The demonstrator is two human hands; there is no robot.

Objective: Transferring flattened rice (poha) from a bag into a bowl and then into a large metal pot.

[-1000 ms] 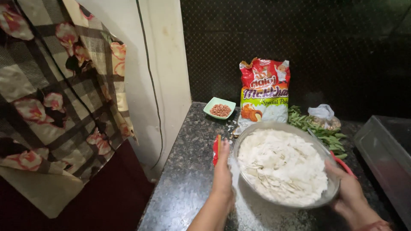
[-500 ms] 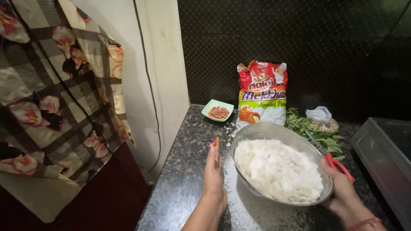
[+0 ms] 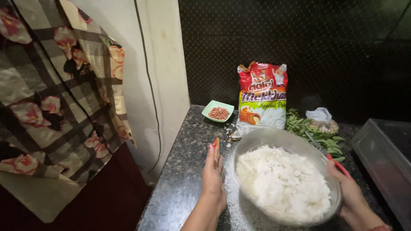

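1. From the head view, a clear glass bowl of white flattened rice point(image 3: 286, 179) sits on the dark speckled stone tabletop point(image 3: 184, 179), near its front edge.
2. The left hand point(image 3: 214, 175) stands edge-on just left of the bowl, fingers straight and together, the palm facing the bowl's side; I cannot tell whether it touches the glass, and its grip closes on nothing.
3. The right hand point(image 3: 349, 188) is at the bowl's right rim, fingers curled against the outside of the glass, its grip wrapped on the bowl.
4. Behind the bowl, a red, yellow and white printed packet point(image 3: 262, 98) stands upright against the dark tiled wall point(image 3: 299, 42).
5. Left of the packet and behind the bowl lies a small pale green dish of peanuts point(image 3: 218, 112).
6. Right of the bowl is a heap of green leaves point(image 3: 308, 128), with a knotted plastic bag point(image 3: 321, 119) beside it.
7. A red-handled tool point(image 3: 338, 164) lies just by the bowl's right rim.
8. Far left of the bowl hangs a checked floral cloth point(image 3: 55, 102).
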